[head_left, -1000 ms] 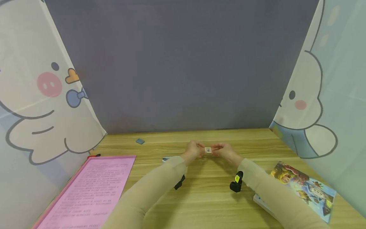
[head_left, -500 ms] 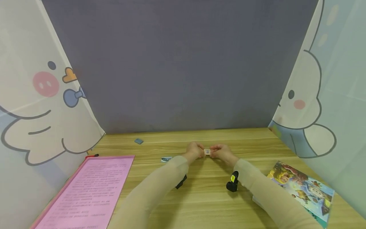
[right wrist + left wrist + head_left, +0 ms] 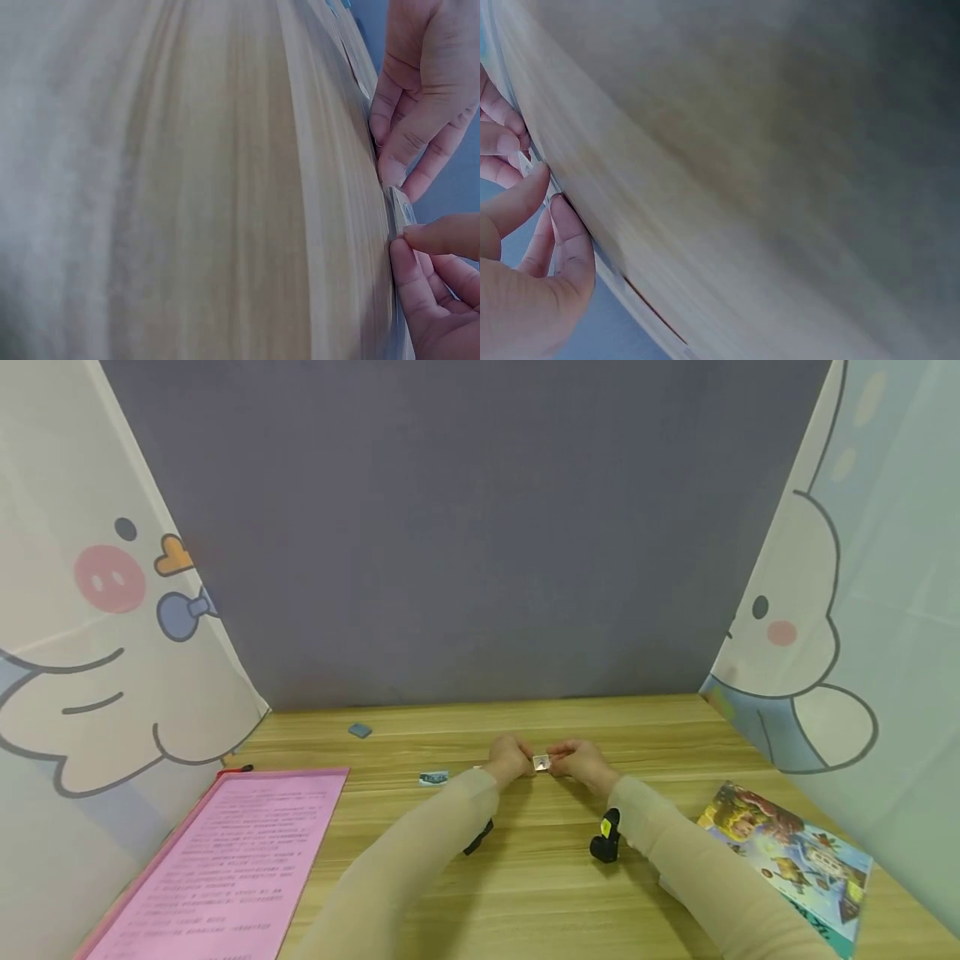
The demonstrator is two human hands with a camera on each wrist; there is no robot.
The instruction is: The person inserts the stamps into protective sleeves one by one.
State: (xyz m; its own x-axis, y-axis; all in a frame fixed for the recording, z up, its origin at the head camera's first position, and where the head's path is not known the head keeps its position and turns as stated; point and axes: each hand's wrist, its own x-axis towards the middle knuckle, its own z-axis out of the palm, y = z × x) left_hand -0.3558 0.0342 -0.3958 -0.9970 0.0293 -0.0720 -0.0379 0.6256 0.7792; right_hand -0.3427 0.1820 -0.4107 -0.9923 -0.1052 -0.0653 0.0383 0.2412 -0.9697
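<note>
A small white square card [image 3: 542, 763] with a dark picture in its middle is held between both hands over the far middle of the table. My left hand [image 3: 512, 758] pinches its left edge between thumb and fingers. On the opposite edge, my right hand [image 3: 582, 762] grips it with its fingertips. In the right wrist view the card [image 3: 403, 208] appears nearly edge-on, low over the wood. Left of my left hand lies a small rectangular card [image 3: 433, 778] with a blue and white print.
A flat grey-blue piece [image 3: 360, 730] lies toward the back left. Pink printed sheets [image 3: 217, 860] with a red edge cover the left side. At the right is a colourful picture book [image 3: 795, 860] under my right forearm. A dark panel [image 3: 480, 543] rises behind the wooden table [image 3: 540, 893].
Both hands have come slightly closer and lower with the white card, whose face now looks tilted and glossy. The blue-printed card shows more fully from behind my left sleeve.
</note>
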